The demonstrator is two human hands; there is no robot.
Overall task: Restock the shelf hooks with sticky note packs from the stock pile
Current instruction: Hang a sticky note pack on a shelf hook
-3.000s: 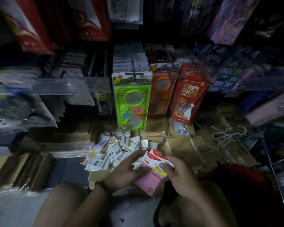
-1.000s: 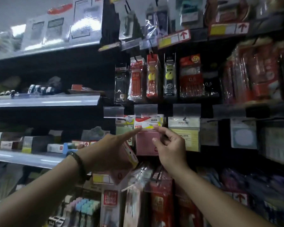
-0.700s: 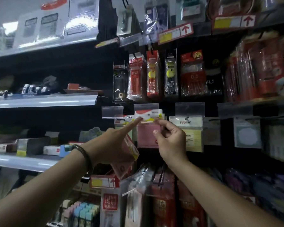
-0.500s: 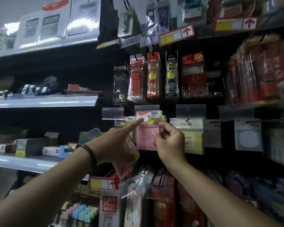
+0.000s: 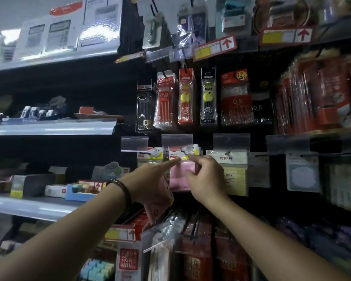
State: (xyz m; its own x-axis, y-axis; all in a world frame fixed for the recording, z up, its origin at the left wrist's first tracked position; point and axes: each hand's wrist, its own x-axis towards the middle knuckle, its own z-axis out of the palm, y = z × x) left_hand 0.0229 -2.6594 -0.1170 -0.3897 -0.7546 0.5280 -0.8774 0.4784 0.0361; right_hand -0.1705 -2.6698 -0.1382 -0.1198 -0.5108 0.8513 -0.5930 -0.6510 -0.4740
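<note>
Both arms are up at the display, and everything centres on the clear label holder (image 5: 176, 141); right below it the pink sticky note pack (image 5: 181, 173) hangs flat against the packs behind, its red-and-white header card up at the hook (image 5: 185, 152) just under that holder. The right hand (image 5: 207, 177) is on the pack from the right of the holder, thumb laid on the pink face and fingers curled at the pack's right edge, pinching it, forefinger up at the header. From below and left of the holder comes the left hand (image 5: 150, 183), forefinger straight and touching the header's lower left corner; its other fingers are curled round the spare pink packs (image 5: 160, 203), held low beneath the holder; a beaded bracelet (image 5: 122, 189) sits on that wrist. Right of the holder hangs a yellow pack (image 5: 234, 177); above the holder, a row of pen refill packs (image 5: 185, 96).
</note>
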